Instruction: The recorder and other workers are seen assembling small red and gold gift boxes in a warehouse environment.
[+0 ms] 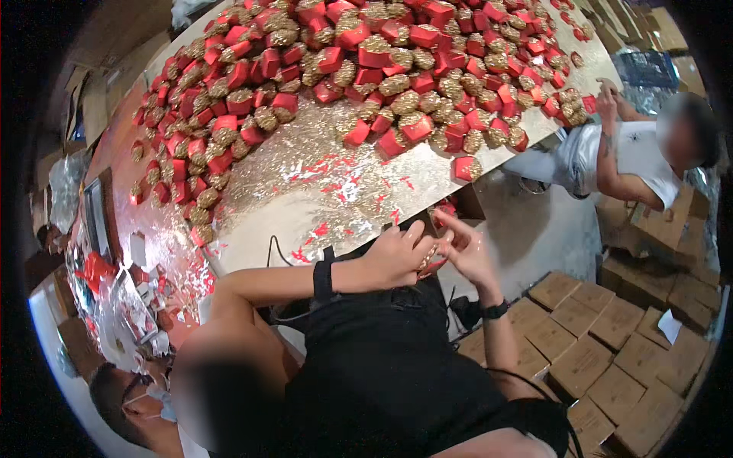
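Over my lap, at the table's near edge, my two hands meet around a small red and gold ornament [434, 266], mostly covered by fingers. My left hand [398, 256] comes from the left, its fingers curled in against the piece. On the other side, my right hand [472, 256] has one finger stretched out, while its thumb side closes on the ornament. Ahead, a big heap of similar ornaments [416, 126], red faceted bases with glittery gold tops, covers the table [259, 243]. One ornament [466, 169] lies apart at the near right edge.
Gold glitter and red scraps [321, 230] litter the tabletop. An open box [467, 204] stands below the edge. Stacked cartons [582, 365] fill the lower right. One person [637, 149] works at the right side; another [137, 404] is close at lower left. A dark cable [276, 248] runs near my left forearm.
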Action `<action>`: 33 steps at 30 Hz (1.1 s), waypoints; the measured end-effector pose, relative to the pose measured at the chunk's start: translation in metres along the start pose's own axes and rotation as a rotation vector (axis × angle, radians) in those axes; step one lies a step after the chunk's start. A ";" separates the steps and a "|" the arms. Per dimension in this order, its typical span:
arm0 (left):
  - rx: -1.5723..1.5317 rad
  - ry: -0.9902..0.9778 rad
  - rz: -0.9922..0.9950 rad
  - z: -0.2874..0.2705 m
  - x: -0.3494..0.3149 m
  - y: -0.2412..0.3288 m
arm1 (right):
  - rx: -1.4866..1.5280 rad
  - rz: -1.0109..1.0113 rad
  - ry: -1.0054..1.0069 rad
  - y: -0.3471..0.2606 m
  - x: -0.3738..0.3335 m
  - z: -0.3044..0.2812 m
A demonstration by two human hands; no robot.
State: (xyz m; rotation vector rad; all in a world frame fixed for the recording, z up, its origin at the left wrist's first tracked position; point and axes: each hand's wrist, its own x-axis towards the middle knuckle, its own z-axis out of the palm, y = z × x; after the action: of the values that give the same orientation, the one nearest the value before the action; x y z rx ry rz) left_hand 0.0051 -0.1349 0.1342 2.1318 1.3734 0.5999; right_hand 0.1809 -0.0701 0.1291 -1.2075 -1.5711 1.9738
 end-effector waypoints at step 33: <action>0.018 -0.262 -0.196 0.019 -0.010 0.008 | 0.316 0.275 -0.148 0.070 -0.002 -0.001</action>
State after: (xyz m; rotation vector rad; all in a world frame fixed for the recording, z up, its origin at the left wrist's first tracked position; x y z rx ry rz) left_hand 0.0184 -0.1505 0.1237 1.9765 1.4196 0.2236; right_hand 0.1989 -0.0932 0.0659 -1.2205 -1.1396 2.4244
